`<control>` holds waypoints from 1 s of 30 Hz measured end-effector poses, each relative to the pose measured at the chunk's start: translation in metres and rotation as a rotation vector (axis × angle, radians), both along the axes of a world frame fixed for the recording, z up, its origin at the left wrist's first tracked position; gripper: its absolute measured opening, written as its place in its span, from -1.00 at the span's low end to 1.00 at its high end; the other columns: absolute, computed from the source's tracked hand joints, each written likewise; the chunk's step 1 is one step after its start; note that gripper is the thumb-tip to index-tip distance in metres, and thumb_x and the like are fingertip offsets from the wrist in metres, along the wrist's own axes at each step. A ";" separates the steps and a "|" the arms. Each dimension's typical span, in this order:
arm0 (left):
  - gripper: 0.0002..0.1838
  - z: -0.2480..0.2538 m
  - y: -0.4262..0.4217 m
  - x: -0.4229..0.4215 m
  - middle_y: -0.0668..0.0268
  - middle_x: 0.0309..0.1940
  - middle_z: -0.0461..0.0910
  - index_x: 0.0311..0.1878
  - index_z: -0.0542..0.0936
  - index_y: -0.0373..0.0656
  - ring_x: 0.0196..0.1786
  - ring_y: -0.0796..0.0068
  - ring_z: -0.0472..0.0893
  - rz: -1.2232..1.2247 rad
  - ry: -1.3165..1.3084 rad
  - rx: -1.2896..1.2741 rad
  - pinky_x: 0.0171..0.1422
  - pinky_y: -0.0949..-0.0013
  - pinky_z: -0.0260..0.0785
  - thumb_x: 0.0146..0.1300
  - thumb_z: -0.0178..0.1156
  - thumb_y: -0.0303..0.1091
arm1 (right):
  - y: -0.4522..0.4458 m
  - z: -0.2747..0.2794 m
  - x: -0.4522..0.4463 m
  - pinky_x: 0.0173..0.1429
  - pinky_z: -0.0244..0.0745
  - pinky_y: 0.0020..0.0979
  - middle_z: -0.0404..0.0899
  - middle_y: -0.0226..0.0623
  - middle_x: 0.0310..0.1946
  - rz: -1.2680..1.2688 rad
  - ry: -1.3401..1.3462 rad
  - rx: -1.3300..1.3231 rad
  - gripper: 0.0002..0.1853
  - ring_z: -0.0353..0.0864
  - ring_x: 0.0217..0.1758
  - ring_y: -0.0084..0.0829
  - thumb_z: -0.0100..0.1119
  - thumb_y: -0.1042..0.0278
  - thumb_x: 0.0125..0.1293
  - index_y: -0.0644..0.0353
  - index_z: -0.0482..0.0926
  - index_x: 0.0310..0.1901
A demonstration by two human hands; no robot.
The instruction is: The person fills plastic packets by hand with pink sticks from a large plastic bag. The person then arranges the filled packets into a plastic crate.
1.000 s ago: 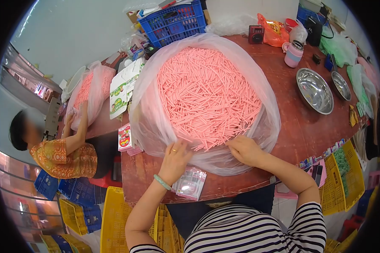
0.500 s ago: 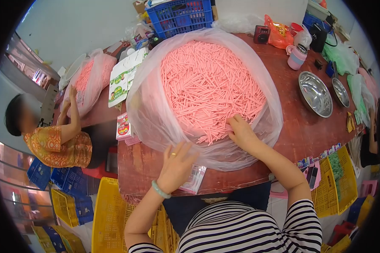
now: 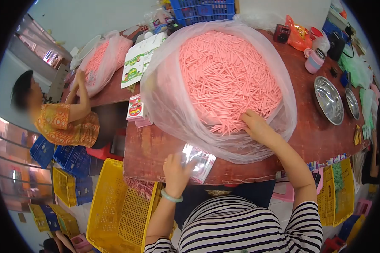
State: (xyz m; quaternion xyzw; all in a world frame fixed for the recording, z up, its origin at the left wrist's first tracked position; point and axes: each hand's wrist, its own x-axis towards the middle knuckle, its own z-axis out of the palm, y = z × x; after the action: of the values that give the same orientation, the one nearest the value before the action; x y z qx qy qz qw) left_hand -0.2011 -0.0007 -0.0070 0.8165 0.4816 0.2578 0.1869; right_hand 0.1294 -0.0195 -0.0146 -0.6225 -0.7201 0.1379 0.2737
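A large heap of thin pink sticks [image 3: 228,71] fills an open clear plastic bag [image 3: 164,101] on the table. At the heap's near edge my right hand [image 3: 259,128] has its fingers curled into the sticks, closed on some of them; the fingertips are partly hidden. Flat clear plastic packets [image 3: 204,168] with pink printed edges lie by the table's front edge. My left hand [image 3: 176,170], with a ring and a pale green bangle, is beside them, its fingers closed on the edge of a shiny clear packet, somewhat blurred by motion.
Small printed boxes [image 3: 136,107] and green-white cartons [image 3: 134,69] stand left of the bag. Steel bowls [image 3: 328,101] and a pink cup [image 3: 314,62] are at right. A yellow crate [image 3: 103,206] stands below left. Another person [image 3: 67,122] works at a second pink heap.
My left hand has moved from over the bag's near edge down to the clear packets and closed on one. My right hand stays at the sticks. The view has shifted slightly.
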 end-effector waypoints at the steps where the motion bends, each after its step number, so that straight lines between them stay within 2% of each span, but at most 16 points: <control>1: -0.64 0.000 -0.001 -0.001 0.11 -0.35 0.49 -0.23 0.53 -0.21 -0.22 0.00 0.48 0.006 0.001 0.005 -0.14 0.07 0.29 0.06 0.39 -0.15 | 0.002 0.000 -0.002 0.00 0.42 -0.12 0.43 0.02 -0.21 0.006 0.001 0.005 -0.72 0.49 -0.07 0.04 0.11 0.63 0.04 0.35 0.46 -0.15; 4: -0.57 -0.011 -0.002 0.003 0.12 -0.36 0.48 -0.23 0.51 -0.18 -0.26 0.01 0.48 0.001 0.048 0.012 -0.19 0.09 0.28 -0.01 0.43 -0.11 | -0.001 0.007 0.003 0.02 0.44 -0.12 0.45 0.02 -0.20 0.014 0.005 -0.082 -0.70 0.49 -0.05 0.03 0.16 0.58 0.03 0.35 0.46 -0.14; 6: -0.60 -0.019 0.003 0.002 0.15 -0.41 0.48 -0.26 0.49 -0.21 -0.32 0.04 0.48 0.016 -0.067 -0.117 -0.24 0.08 0.30 -0.03 0.45 -0.19 | 0.001 0.009 0.006 0.03 0.44 -0.12 0.46 0.02 -0.19 0.016 -0.012 -0.109 -0.70 0.49 -0.05 0.03 0.17 0.57 0.03 0.35 0.47 -0.14; 7: -0.66 -0.016 0.004 0.002 0.16 -0.44 0.49 -0.29 0.47 -0.25 -0.38 0.16 0.51 0.009 -0.125 -0.202 -0.28 0.18 0.35 -0.01 0.43 -0.34 | 0.002 0.009 0.006 0.03 0.44 -0.12 0.46 0.02 -0.19 0.041 -0.011 -0.133 -0.71 0.50 -0.05 0.03 0.17 0.56 0.03 0.34 0.47 -0.15; 8: -0.66 -0.017 0.004 0.002 0.16 -0.44 0.49 -0.29 0.47 -0.25 -0.38 0.16 0.51 0.003 -0.127 -0.207 -0.28 0.18 0.35 -0.01 0.43 -0.34 | 0.003 0.009 0.006 0.01 0.45 -0.12 0.47 0.01 -0.22 0.056 -0.024 -0.114 -0.73 0.51 -0.09 0.03 0.17 0.55 0.04 0.34 0.47 -0.17; 10: -0.73 -0.018 0.005 0.000 0.17 -0.44 0.51 -0.31 0.47 -0.28 -0.42 0.30 0.52 0.109 -0.341 -0.436 -0.30 0.29 0.38 0.00 0.39 -0.48 | 0.004 0.006 0.005 -0.01 0.45 -0.12 0.47 0.00 -0.25 0.068 -0.073 -0.112 -0.75 0.51 -0.11 0.02 0.17 0.55 0.04 0.33 0.47 -0.19; 13: -0.74 -0.013 0.003 0.002 0.20 -0.43 0.52 -0.29 0.49 -0.27 -0.41 0.38 0.51 0.165 -0.425 -0.454 -0.26 0.36 0.39 0.00 0.39 -0.53 | 0.002 0.009 0.002 -0.05 0.46 -0.13 0.46 -0.03 -0.31 0.066 -0.125 -0.098 -0.79 0.52 -0.15 0.01 0.16 0.55 0.05 0.33 0.46 -0.23; 17: -0.76 -0.024 0.001 0.000 0.22 -0.38 0.52 -0.30 0.51 -0.29 -0.38 0.37 0.50 0.179 -0.445 -0.372 -0.23 0.36 0.39 -0.01 0.39 -0.56 | -0.002 0.009 0.004 -0.10 0.47 -0.15 0.44 -0.04 -0.34 0.074 -0.115 -0.027 -0.84 0.53 -0.17 -0.01 0.15 0.56 0.04 0.34 0.47 -0.30; 19: -0.84 -0.026 0.002 -0.001 0.31 -0.33 0.49 -0.30 0.59 -0.30 -0.30 0.59 0.51 0.028 -0.376 -0.010 -0.34 0.59 0.39 0.04 0.35 -0.65 | -0.006 0.012 0.001 -0.11 0.47 -0.15 0.44 -0.04 -0.35 0.059 -0.085 -0.006 -0.84 0.54 -0.17 -0.01 0.16 0.56 0.03 0.34 0.47 -0.31; 21: -0.84 -0.031 0.000 -0.001 0.31 -0.30 0.48 -0.27 0.63 -0.29 -0.27 0.56 0.50 0.035 -0.395 -0.044 -0.31 0.58 0.39 0.06 0.34 -0.65 | -0.009 0.017 -0.004 -0.12 0.47 -0.15 0.44 -0.03 -0.35 0.043 -0.056 0.017 -0.85 0.54 -0.17 -0.01 0.17 0.56 0.03 0.34 0.47 -0.32; 23: -0.83 -0.034 -0.003 -0.001 0.31 -0.26 0.46 -0.24 0.67 -0.27 -0.24 0.54 0.49 0.043 -0.414 -0.077 -0.27 0.57 0.39 0.07 0.32 -0.66 | -0.012 0.021 -0.008 -0.11 0.48 -0.16 0.46 -0.04 -0.33 -0.005 -0.222 -0.011 -0.85 0.55 -0.18 -0.02 0.18 0.54 0.04 0.33 0.48 -0.31; 25: -0.77 -0.035 -0.005 -0.002 0.31 -0.26 0.47 -0.15 0.68 -0.24 -0.26 0.51 0.50 0.034 -0.405 -0.067 -0.19 0.53 0.37 0.10 0.29 -0.66 | -0.011 0.013 -0.006 -0.10 0.48 -0.16 0.46 -0.05 -0.32 0.014 -0.252 -0.055 -0.86 0.55 -0.18 -0.02 0.16 0.54 0.05 0.33 0.49 -0.31; 28: -0.81 -0.026 -0.007 -0.003 0.30 -0.27 0.49 -0.18 0.68 -0.27 -0.26 0.50 0.50 0.055 -0.439 -0.078 -0.12 0.50 0.36 0.14 0.25 -0.66 | -0.011 0.012 -0.005 -0.09 0.48 -0.17 0.48 -0.08 -0.32 0.036 -0.286 -0.096 -0.88 0.55 -0.17 -0.05 0.12 0.53 0.07 0.33 0.50 -0.32; 30: -0.82 -0.017 -0.007 -0.005 0.28 -0.29 0.52 -0.18 0.67 -0.28 -0.26 0.47 0.51 0.068 -0.500 -0.080 -0.15 0.49 0.36 0.14 0.26 -0.65 | -0.012 0.014 -0.005 -0.08 0.48 -0.18 0.49 -0.10 -0.32 0.032 -0.291 -0.094 -0.88 0.54 -0.16 -0.07 0.10 0.52 0.07 0.33 0.50 -0.33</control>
State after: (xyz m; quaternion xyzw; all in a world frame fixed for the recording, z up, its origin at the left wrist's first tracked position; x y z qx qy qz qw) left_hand -0.2058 -0.0081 -0.0240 0.7028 0.4574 0.4385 0.3234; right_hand 0.1243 -0.0318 -0.0002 -0.6364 -0.7548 0.0840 0.1349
